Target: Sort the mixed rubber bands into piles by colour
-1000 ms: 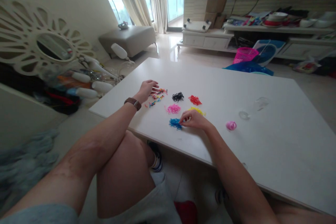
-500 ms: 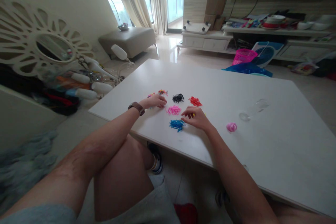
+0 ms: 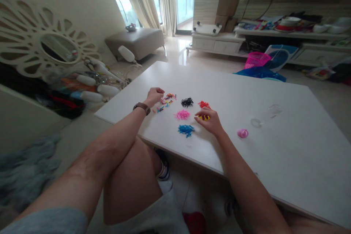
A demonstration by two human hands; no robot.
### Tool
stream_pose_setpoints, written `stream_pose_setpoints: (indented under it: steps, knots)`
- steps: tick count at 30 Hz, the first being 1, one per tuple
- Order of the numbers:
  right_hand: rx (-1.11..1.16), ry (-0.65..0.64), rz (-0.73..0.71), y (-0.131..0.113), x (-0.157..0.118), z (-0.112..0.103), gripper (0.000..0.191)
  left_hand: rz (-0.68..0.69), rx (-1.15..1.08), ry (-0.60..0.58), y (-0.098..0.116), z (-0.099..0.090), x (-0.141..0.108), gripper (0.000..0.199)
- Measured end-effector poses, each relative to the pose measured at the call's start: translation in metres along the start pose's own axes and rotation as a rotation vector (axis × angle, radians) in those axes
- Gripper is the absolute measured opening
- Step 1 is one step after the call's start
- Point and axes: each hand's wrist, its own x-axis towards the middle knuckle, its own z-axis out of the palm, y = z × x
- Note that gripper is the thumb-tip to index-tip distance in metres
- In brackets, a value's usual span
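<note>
My left hand (image 3: 155, 95) hovers at the left edge of a mixed-colour pile (image 3: 169, 97) of what look like small rubber bands, its fingers loosely bent and the thumb slightly apart; nothing shows in it. Over a yellow pile (image 3: 204, 117), partly covered, is my right hand (image 3: 211, 120), fingers curved and apart. Between the hands lie a pink pile (image 3: 182, 114) and a black pile (image 3: 187, 102). A blue pile (image 3: 185, 130) sits nearer the table edge. Behind my right hand is a red pile (image 3: 203, 104).
On the white table (image 3: 219, 84), a pink round item (image 3: 242, 133) and a clear container (image 3: 274, 110) lie to the right. A pink basket (image 3: 256, 59) stands beyond the table. White lamp-like parts (image 3: 91, 97) are on the left.
My left hand has moved left and away from me, from beside the pink pile to the mixed pile. My right hand has shifted slightly right, back from the pink and blue piles.
</note>
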Motion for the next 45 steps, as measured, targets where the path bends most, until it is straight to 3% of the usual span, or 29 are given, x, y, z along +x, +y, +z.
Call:
stream_pose_setpoints:
  steps: [4, 10, 17, 22, 27, 35, 40, 45]
  knots:
    - [-0.011, 0.014, 0.001, 0.001, -0.001, -0.002, 0.009, -0.038, -0.011, 0.057, -0.009, -0.015, 0.003, 0.021]
    - [-0.013, 0.028, 0.007, 0.002, 0.0, -0.002, 0.009, -0.013, 0.038, -0.101, -0.018, -0.017, -0.004, 0.016]
    - [-0.014, 0.042, 0.021, 0.004, 0.001, -0.002, 0.01, 0.148, 0.225, -0.202, -0.015, 0.005, -0.004, 0.021]
    - [-0.032, 0.04, 0.018, 0.007, 0.0, -0.003, 0.01, 0.262, 0.338, -0.168, -0.021, 0.028, -0.002, 0.014]
    - [-0.04, 0.04, 0.032, 0.011, -0.001, -0.003, 0.01, 0.136, 0.327, -0.161, -0.022, 0.034, -0.003, 0.006]
    - [-0.035, 0.035, 0.035, 0.008, -0.002, -0.004, 0.013, 0.024, 0.244, -0.199, -0.006, 0.026, -0.003, 0.016]
    - [-0.022, 0.044, 0.023, 0.007, 0.0, -0.003, 0.012, -0.096, 0.026, -0.258, -0.005, 0.018, -0.002, 0.024]
    - [-0.037, 0.042, 0.01, 0.005, 0.0, -0.002, 0.013, -0.173, -0.345, -0.329, -0.004, 0.016, -0.004, 0.022]
